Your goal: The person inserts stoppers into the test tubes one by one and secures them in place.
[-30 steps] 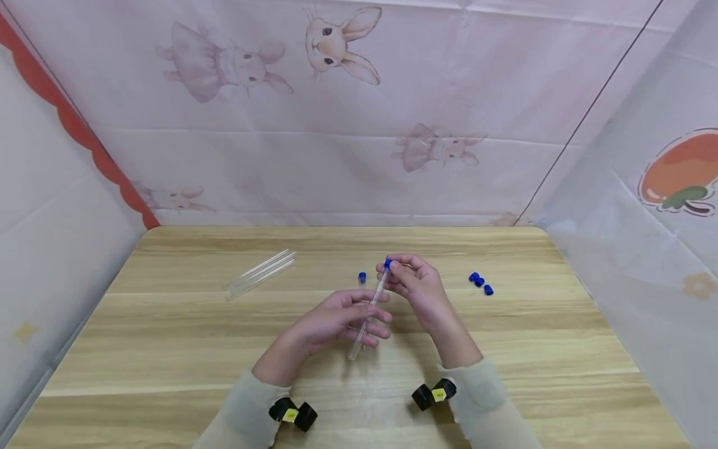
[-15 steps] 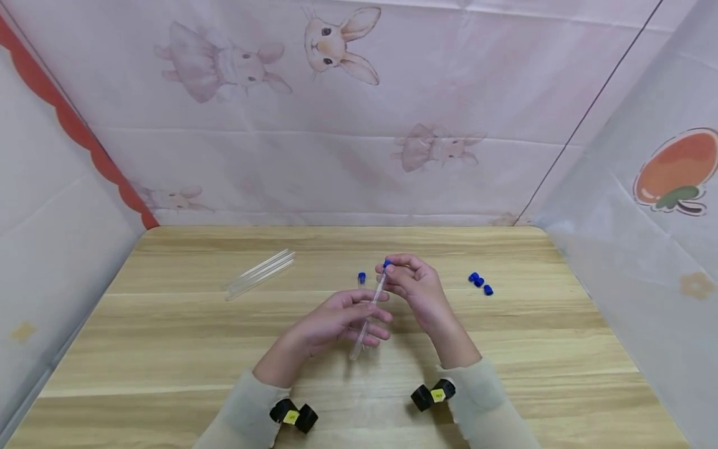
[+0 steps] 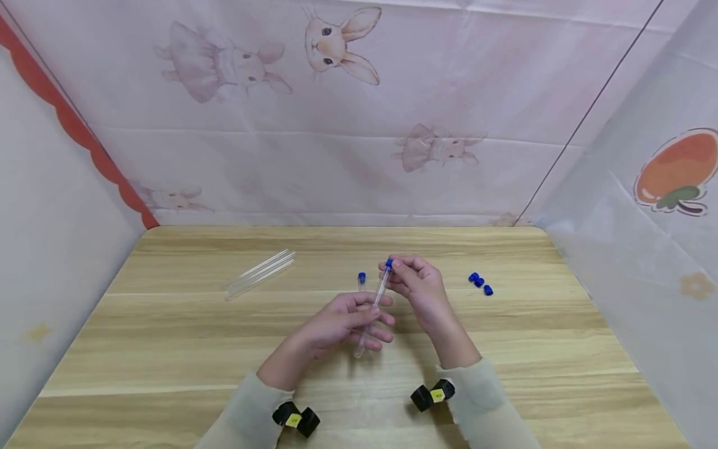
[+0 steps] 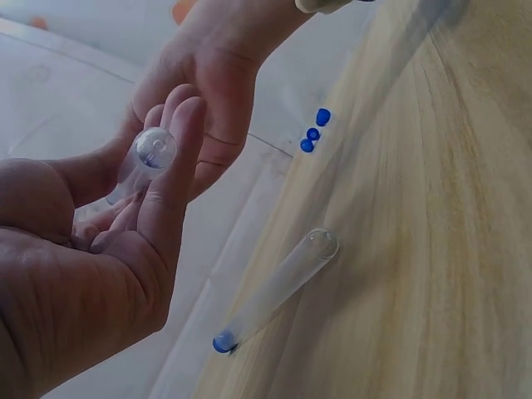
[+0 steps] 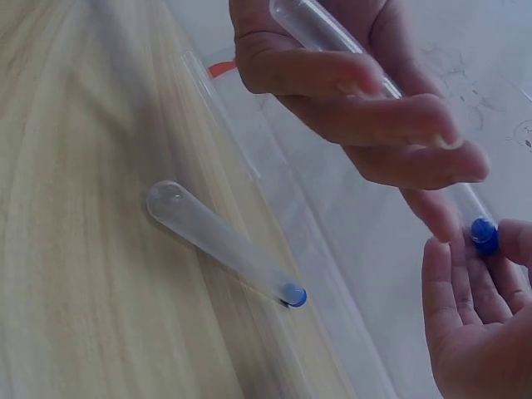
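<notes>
My left hand (image 3: pixel 350 321) holds a clear test tube (image 3: pixel 382 288) slanting between thumb and fingers, its rounded end pointing down toward me. At the tube's upper end sits a blue cap (image 3: pixel 389 264), which my right hand (image 3: pixel 421 290) pinches between thumb and fingers. In the right wrist view the blue cap (image 5: pixel 484 236) is at the tube's mouth, by the right thumb. A second test tube (image 5: pixel 220 241) with a blue cap (image 5: pixel 294 294) lies on the table below the hands; in the head view the left hand covers most of it.
Several clear tubes (image 3: pixel 260 274) lie side by side on the wooden table (image 3: pixel 168 349) to the left. Three loose blue caps (image 3: pixel 479 282) lie to the right. A printed cloth wall (image 3: pixel 314 168) stands behind the table's far edge, with side walls at both sides.
The left hand has shifted slightly right and toward me along the tube. The right fingers have moved a little on the cap, leaving more of it showing.
</notes>
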`<state>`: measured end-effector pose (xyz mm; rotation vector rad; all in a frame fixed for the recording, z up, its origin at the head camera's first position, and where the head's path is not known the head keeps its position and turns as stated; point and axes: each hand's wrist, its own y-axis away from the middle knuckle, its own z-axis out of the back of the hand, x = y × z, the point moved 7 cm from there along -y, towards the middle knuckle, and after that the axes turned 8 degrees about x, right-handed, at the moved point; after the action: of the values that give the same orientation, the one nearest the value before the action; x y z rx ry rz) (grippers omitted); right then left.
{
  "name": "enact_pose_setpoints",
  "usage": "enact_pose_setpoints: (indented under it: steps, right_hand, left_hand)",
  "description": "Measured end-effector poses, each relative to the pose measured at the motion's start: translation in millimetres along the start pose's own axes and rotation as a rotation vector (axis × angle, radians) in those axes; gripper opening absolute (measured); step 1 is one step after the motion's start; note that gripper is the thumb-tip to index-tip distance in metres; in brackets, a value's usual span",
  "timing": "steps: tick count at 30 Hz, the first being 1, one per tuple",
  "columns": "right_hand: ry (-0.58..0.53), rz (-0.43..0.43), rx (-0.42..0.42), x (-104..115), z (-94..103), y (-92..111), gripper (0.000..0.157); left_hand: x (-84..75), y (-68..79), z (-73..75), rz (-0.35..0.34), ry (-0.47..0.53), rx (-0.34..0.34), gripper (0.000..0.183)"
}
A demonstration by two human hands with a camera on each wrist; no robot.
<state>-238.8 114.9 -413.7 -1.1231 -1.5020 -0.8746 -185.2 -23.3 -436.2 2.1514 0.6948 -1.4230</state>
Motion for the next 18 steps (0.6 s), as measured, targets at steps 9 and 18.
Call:
enact_pose_setpoints:
  steps: [9, 18]
  right_hand:
    - [-0.044, 0.004, -0.024, -4.7, -1.4, 2.7, 0.025]
    - [-0.055, -0.004, -0.041, -10.7, -3.8, 1.3, 0.027]
  left_hand:
    - [0.6, 0.4, 0.1, -0.014, 0.002, -0.048, 0.038]
    - [3.4, 0.9, 3.5, -0.013, 0.023, -0.119, 0.032]
